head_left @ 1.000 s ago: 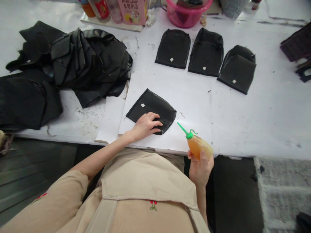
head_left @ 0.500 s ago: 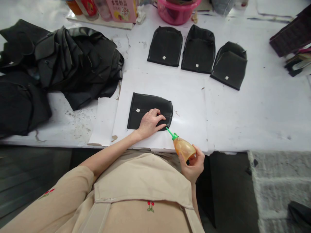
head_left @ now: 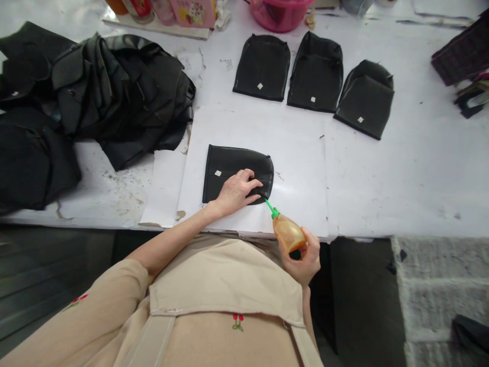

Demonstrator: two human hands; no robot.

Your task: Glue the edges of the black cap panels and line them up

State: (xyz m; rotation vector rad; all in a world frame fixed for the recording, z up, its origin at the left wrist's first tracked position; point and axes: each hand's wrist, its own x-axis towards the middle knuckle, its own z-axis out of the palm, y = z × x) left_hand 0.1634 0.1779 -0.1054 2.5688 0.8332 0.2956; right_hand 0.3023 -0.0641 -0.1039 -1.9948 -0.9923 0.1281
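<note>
A black leather-like piece (head_left: 233, 160) with one rounded end and a small white diamond-shaped mark lies flat in front of me. My left hand (head_left: 237, 192) rests on it, open, thumb and fingers apart near the rounded end. In my right hand (head_left: 307, 257) is a squeeze bottle (head_left: 288, 232) of amber liquid, gripped round its base and tilted. Its thin green nozzle (head_left: 270, 205) reaches the lower corner of the piece's rounded end, close to my left thumb. Whether any liquid comes out is too small to tell.
Three similar black pieces (head_left: 261, 66) lie in a row farther back. A heap of black pieces (head_left: 126, 92) covers the left of the white table (head_left: 382, 193). At the back stand a pink basin (head_left: 280, 15), a pink box (head_left: 193, 11) and several jars. A dark purple basket-like container (head_left: 460, 51) is at right.
The nozzle tip has shifted slightly along the corner of the black piece. My left hand keeps its place on the piece; the whole view has moved a little.
</note>
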